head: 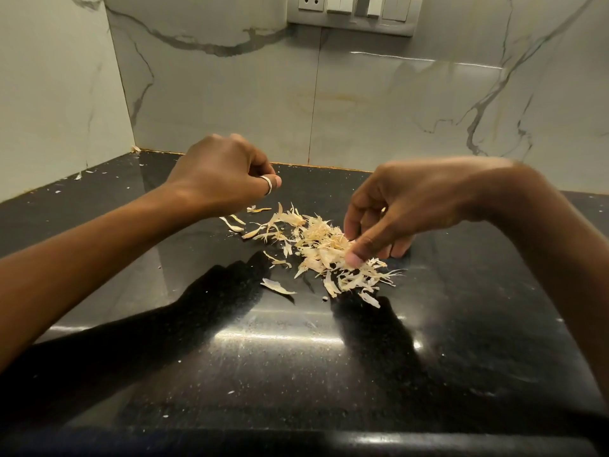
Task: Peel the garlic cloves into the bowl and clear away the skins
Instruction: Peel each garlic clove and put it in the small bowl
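Tabletop: glossy black speckled stone, dusted with pale crumbs. Garlic skins: dry, papery cream slivers in a loose pile mid-tabletop, with strays to its left. Right hand pinches the pile's right side, thumb on top. Left hand hovers curled above the strays; can't tell if it's holding anything. Metal ring on its thumb. Behind: grey-veined marble wall and a switch plate.

Right hand reaches down into the pile of garlic skins, thumb and fingertips pinching a clump. Left hand hovers above the black countertop, left of the pile, fingers curled, ring on thumb; anything inside is hidden. Marble backsplash and switch panel behind.
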`<state>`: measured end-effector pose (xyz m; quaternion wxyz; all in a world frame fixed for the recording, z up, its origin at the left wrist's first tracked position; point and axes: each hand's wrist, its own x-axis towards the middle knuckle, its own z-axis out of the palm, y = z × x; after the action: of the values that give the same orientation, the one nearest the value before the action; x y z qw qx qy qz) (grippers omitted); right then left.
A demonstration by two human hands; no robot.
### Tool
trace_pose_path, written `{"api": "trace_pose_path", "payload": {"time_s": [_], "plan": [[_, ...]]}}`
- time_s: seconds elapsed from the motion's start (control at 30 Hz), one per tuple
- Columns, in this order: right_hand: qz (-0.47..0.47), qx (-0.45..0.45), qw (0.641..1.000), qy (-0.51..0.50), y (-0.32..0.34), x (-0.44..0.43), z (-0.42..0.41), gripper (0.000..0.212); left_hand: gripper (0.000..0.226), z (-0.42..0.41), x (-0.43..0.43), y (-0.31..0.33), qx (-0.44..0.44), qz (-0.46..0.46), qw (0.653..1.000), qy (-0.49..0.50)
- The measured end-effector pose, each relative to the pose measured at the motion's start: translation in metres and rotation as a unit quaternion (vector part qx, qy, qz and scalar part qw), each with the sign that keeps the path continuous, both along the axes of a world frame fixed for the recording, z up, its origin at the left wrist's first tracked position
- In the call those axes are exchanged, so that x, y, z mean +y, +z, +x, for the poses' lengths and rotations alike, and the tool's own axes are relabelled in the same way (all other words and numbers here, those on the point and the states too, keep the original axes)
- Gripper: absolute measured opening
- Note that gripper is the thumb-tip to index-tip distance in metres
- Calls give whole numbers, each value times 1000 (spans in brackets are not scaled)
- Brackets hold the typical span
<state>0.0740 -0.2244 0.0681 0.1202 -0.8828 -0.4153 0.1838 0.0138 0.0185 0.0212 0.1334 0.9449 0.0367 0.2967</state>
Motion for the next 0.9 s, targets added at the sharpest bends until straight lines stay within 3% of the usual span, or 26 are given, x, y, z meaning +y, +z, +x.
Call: {"api": "trace_pose_path", "payload": {"time_s": [0.13, 0.27, 0.43, 0.53, 0.77, 0.9], "plan": [[-125, 11, 992, -28, -2, -3, -3, 68, 19, -2, 0, 3, 58, 8, 998, 26], [-164, -16, 986, -34, -6, 2, -4, 72, 22, -6, 5, 13, 153, 22, 986, 62], [-95, -53, 994, 5, -17, 12, 1, 66, 35, -10, 11, 21, 290, 34, 953, 78], [-54, -140, 988, 24, -24, 21, 2, 55, 39, -11, 10, 19, 347, 45, 934, 75], [102, -164, 981, 34, -36, 31, 4, 55, 14, -10, 12, 22, 319, 20, 947, 23], [162, -222, 961, 24, -36, 30, 11, 42, 16, -10, 5, 18, 353, 18, 936, 9]]}}
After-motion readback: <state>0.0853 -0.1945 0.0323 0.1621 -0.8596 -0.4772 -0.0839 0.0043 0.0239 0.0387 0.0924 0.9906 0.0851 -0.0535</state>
